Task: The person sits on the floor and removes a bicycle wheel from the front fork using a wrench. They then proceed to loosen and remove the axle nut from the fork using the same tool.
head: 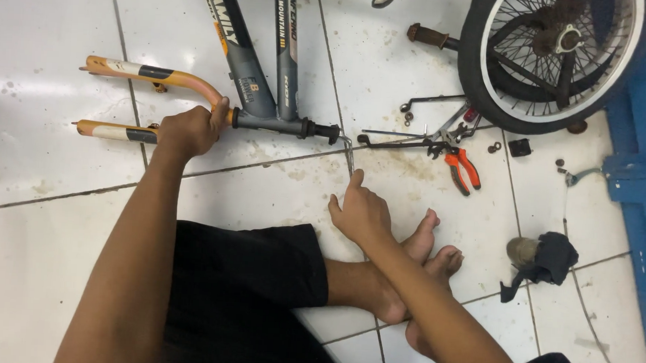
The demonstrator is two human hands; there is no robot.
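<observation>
A dark grey bicycle frame (269,75) lies on the white tiled floor with an orange front fork (163,77) fitted at its head tube (278,122). My left hand (189,129) grips the fork crown where the two orange legs meet. A thin metal tool (349,155) sits just past the threaded end of the steerer; my right hand (362,209) reaches up to it, thumb touching its lower end, fingers loosely curled. My bare feet (426,249) are crossed below that hand.
A spoked wheel with tyre (547,57) lies top right. Orange-handled pliers (460,166), spanners, nuts and washers (407,116) are scattered beside it. A dark rag on a small can (543,259) sits at right. A blue wall edge (640,176) bounds the right side.
</observation>
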